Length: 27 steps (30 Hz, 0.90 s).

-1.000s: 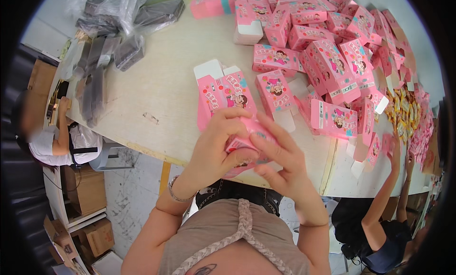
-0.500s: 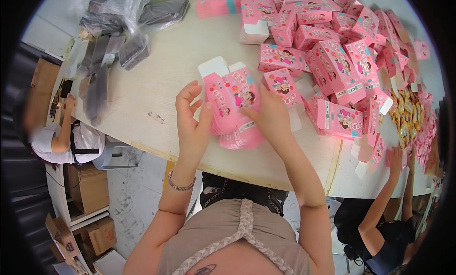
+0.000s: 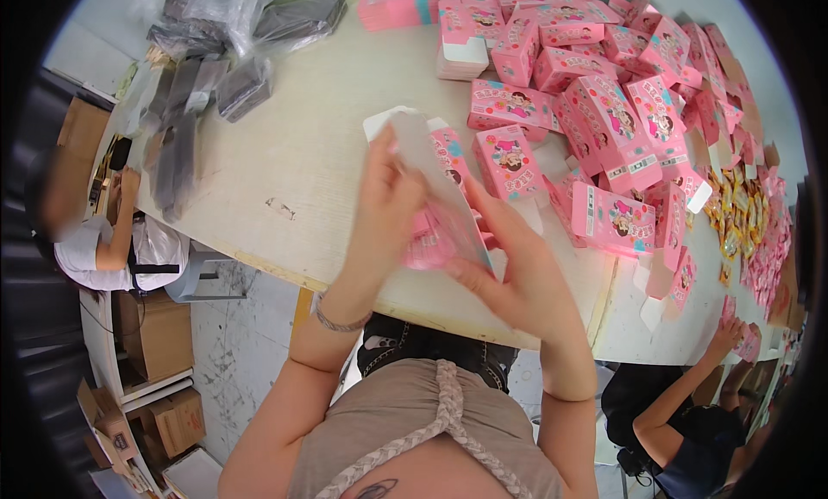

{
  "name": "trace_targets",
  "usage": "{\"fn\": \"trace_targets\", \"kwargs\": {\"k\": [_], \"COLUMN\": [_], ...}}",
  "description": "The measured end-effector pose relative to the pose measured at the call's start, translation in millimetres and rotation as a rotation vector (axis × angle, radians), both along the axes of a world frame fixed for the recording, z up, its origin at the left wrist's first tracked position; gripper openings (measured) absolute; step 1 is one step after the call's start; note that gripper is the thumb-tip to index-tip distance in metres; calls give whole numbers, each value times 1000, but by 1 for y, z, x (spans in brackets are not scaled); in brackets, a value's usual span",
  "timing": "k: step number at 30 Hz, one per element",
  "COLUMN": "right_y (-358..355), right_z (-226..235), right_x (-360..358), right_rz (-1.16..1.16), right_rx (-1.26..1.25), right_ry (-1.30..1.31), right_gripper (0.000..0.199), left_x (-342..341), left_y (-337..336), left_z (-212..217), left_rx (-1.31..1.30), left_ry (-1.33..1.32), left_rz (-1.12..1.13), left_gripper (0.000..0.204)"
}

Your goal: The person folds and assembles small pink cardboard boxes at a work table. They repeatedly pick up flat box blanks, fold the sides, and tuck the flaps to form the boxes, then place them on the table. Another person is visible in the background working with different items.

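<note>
A folding carton (image 3: 437,184) is tilted up between my hands, its pale side turned toward me and blurred by motion. My left hand (image 3: 385,207) has curled fingers at the carton's upper left edge. Along its right edge, my right hand (image 3: 517,270) grips with the thumb below and fingers above. Underneath lies a stack of flat pink cartons (image 3: 423,251), partly hidden by the hands and the held carton. A closed pink box (image 3: 511,163) lies just beyond my right hand.
A heap of pink boxes (image 3: 608,124) fills the table's right side, beside yellow wrapped packets (image 3: 736,207). Dark plastic-wrapped bundles (image 3: 178,163) lie at left. A co-worker's hands (image 3: 733,337) hold something pink at right; another person (image 3: 95,253) sits at left.
One carton has come up off the stack and tilted between my hands. My left hand has moved right and closed on it; my right hand has moved lower. The right co-worker's hands have moved nearer.
</note>
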State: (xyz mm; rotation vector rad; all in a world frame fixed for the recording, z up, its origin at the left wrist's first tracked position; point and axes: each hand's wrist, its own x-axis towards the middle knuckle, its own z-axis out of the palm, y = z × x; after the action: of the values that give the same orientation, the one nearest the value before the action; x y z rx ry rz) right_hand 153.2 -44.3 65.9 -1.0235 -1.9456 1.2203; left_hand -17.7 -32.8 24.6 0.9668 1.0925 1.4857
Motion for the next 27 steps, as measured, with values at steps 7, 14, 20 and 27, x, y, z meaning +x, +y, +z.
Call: {"fn": "trace_targets", "kwargs": {"k": [7,14,20,27], "right_y": [-2,5,10,6], "right_z": [-28,-45,-27,-19], "right_x": [-14,12,2,10], "right_rz": [-335,-220,-257,-166], "right_rx": [173,296,1,-49], "right_ry": [445,314,763,556], "right_gripper": [83,46,27,21], "left_x": [17,10,14,12], "left_y": [-26,-38,-42,-46], "left_z": [21,16,18,10], "left_rx": [225,110,166,233], "left_ry": [62,381,562,334], "left_rz": [-234,-360,-306,-248], "left_gripper": [73,61,59,67]}}
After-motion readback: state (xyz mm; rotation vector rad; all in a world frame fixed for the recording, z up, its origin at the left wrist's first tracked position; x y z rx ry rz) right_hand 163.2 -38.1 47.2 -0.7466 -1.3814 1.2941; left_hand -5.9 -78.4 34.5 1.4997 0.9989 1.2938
